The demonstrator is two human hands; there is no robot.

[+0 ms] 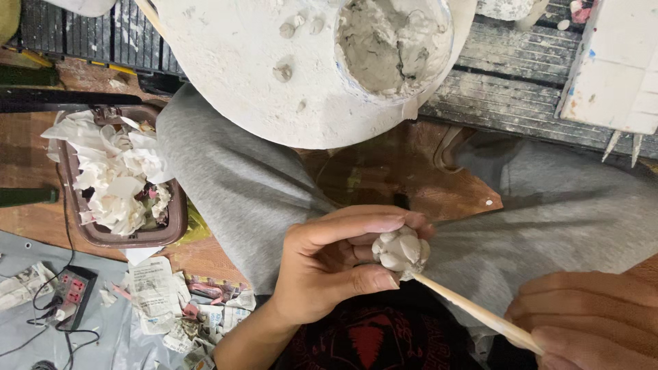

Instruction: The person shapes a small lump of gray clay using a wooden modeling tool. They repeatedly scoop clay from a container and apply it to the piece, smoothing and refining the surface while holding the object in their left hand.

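- Nearest the camera, the left hand closes thumb and fingers around a small white clay flower, held over the lap in grey trousers.
- Right hand pinches a thin wooden stick; its tip touches the flower's underside.
- Pushing too hard with the stick could likely dent or tear the soft petals.
- Far left, a brown tray holds crumpled white paper; printed paper scraps lie below it.

The person wears loose grey trousers, creased over both knees. Below them shows a black shirt with a red print. Both forearms are bare.
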